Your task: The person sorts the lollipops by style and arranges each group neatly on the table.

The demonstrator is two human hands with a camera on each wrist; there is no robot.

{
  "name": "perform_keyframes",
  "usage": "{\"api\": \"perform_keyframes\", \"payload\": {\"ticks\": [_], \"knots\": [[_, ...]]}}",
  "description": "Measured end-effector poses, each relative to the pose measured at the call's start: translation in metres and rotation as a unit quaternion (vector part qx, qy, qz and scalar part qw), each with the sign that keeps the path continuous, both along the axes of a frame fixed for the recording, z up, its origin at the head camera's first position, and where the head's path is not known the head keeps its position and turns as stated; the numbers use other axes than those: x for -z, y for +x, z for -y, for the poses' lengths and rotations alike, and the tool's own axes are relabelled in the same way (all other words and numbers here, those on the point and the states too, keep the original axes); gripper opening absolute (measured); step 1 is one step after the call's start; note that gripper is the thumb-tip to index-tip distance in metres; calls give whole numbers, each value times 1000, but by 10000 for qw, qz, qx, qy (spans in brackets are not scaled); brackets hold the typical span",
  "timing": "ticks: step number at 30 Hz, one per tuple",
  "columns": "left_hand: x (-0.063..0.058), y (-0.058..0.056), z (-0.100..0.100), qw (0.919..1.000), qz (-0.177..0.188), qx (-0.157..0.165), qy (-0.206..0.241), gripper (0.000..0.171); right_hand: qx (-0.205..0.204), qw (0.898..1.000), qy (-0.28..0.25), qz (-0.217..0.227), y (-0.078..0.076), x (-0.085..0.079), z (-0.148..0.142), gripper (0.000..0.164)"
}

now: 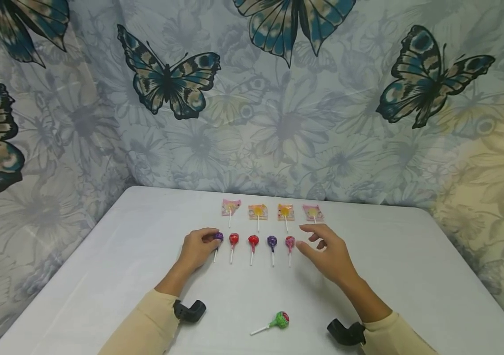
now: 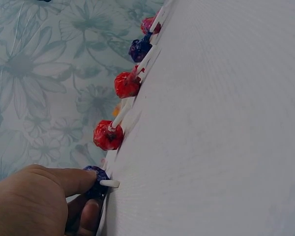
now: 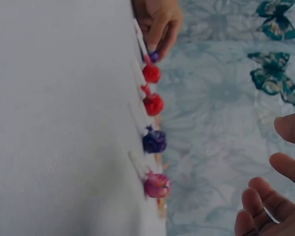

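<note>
At the left end of a row of ball lollipops, my left hand (image 1: 197,248) pinches a purple lollipop (image 2: 97,183) by its head between thumb and fingers. To its right lie two red lollipops (image 1: 233,239), a dark purple lollipop (image 1: 271,241) and a pink lollipop (image 1: 289,242), sticks toward me. My right hand (image 1: 329,250) hovers beside the pink one, its fingers loosely bent and parted, holding nothing. In the right wrist view the fingers (image 3: 273,199) show spread apart. A green lollipop (image 1: 282,320) lies nearer to me, between my forearms, its stick pointing left.
Behind the row lie several flat lollipops in clear wrappers, pink (image 1: 231,206) at the ends and orange (image 1: 258,212) in between. The white table (image 1: 101,276) meets a wall covering (image 1: 252,138) with butterflies and flowers. A black strap mount (image 1: 191,311) sits on each wrist.
</note>
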State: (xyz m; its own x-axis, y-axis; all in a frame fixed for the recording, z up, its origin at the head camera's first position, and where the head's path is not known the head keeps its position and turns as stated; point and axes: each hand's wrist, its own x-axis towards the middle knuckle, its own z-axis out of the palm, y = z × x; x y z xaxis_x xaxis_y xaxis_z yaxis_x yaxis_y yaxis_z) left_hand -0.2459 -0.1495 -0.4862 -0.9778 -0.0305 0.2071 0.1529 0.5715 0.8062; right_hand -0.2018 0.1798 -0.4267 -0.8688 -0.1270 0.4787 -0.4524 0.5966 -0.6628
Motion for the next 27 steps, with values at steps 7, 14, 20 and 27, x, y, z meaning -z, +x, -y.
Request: {"api": "perform_keyframes", "payload": {"ticks": [7,14,20,27], "knots": [[1,1,1,10000,-1,-20,67,27,-371,9989,84,-277,24,-12,1,37],[1,0,0,9999,-25,36,124,27,-1011,9947,-151,-106,52,-17,7,39],[2,-1,1,10000,9,22,91,28,-1690,9844,-480,33,70,-10,13,41],[4,-3,2,10000,-18,44,39,27,-2271,9713,-338,627,76,5,15,39]]}}
